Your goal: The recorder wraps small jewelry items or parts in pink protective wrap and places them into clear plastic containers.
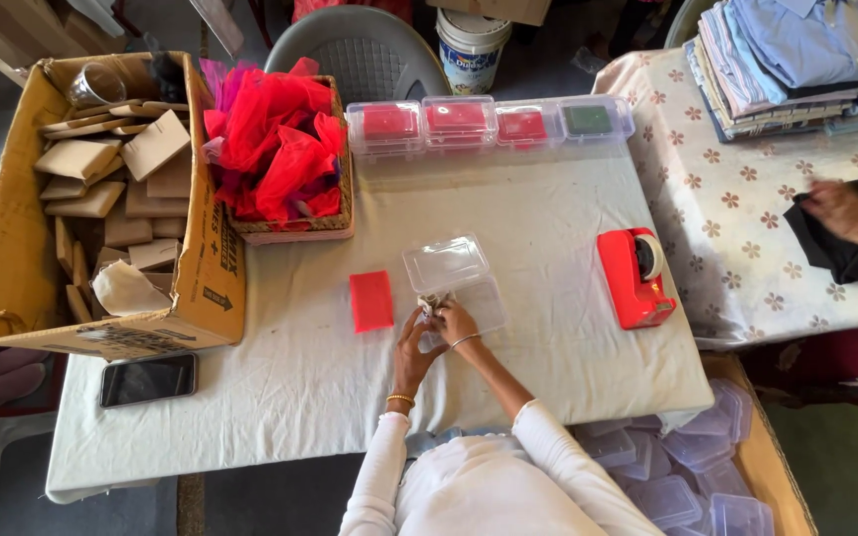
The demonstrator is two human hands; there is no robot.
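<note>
1. A large open brown cardboard box [12, 248] is sitting at the far left of the white cloth-covered table [300, 387], within easy reach; it is holding flat tan paper packets [111, 189].
2. A black smartphone [148, 379] is lying face up below the box, apart from the working area.
3. A woven basket [345, 169] of red and pink netting fabric [275, 144] is standing just beside the box.
4. A flat red square pad [371, 301] is lying just left of the hands, close enough to pick up.
5. The left hand [414, 342] is curling inward, wrist bent, its fingers pinching a small pale item [432, 303] that is too small to identify.
6. The right hand [457, 323] is meeting it from the other side, fingers closed on the same item over the open clear plastic hinged box [454, 278], whose lid is lying tipped back.
7. A row of closed clear plastic boxes [489, 124] with red and green inserts is lining the far edge, apparently finished pieces.
8. A red tape dispenser [633, 278] is standing to the right, near.
9. Another person's hand [839, 208] is resting on dark cloth at the neighbouring table.
</note>
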